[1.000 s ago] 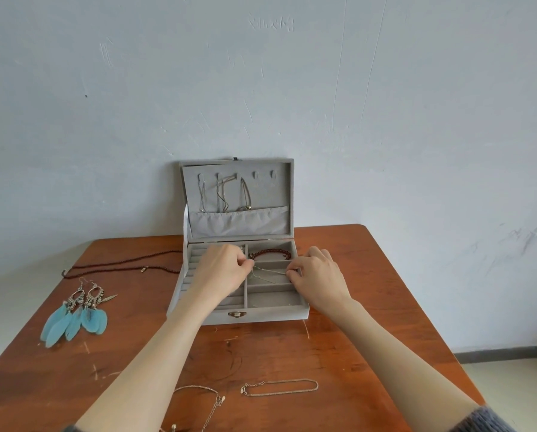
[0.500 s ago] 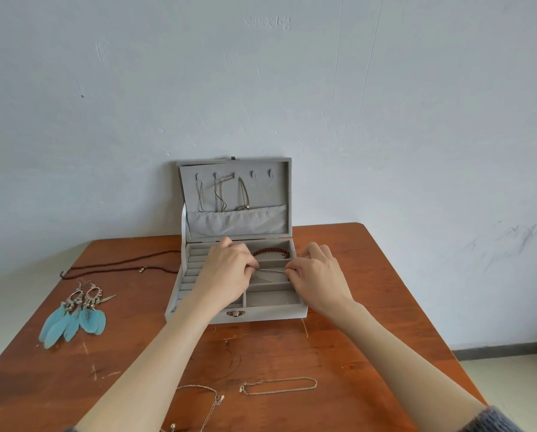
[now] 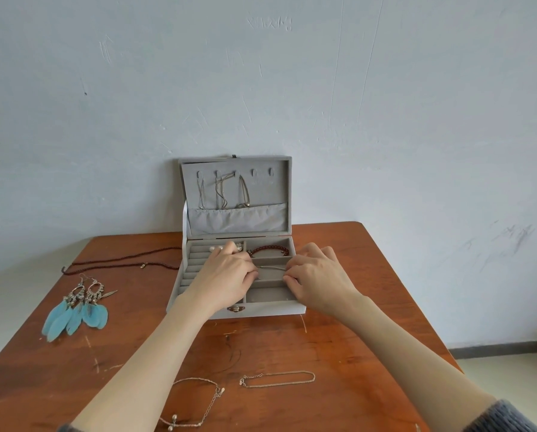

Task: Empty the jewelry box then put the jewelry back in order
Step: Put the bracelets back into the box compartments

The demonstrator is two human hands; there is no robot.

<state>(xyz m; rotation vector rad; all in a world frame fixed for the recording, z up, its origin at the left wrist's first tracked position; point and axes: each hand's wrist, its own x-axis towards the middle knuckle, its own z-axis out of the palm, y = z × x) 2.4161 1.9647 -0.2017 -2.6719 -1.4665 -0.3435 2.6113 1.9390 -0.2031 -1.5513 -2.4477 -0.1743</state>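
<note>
Since the earlier frame both hands have been lowered slightly into the grey jewelry box (image 3: 270, 308), and the thin silver chain (image 3: 271, 268) is now stretched flatter over the middle right compartment. It is pinched by curled fingertips at each end: left hand (image 3: 226, 275) at 9 o'clock, right hand (image 3: 318, 275) at 3 o'clock. A red bead bracelet (image 3: 268, 250) is seen at 12 o'clock behind the chain

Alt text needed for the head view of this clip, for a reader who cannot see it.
Two bare hands, left hand and right hand, stretch a thin silver chain over the middle right compartment of an open grey jewelry box on a wooden table. Blue feather earrings and two silver bracelets lie outside the box.
</note>
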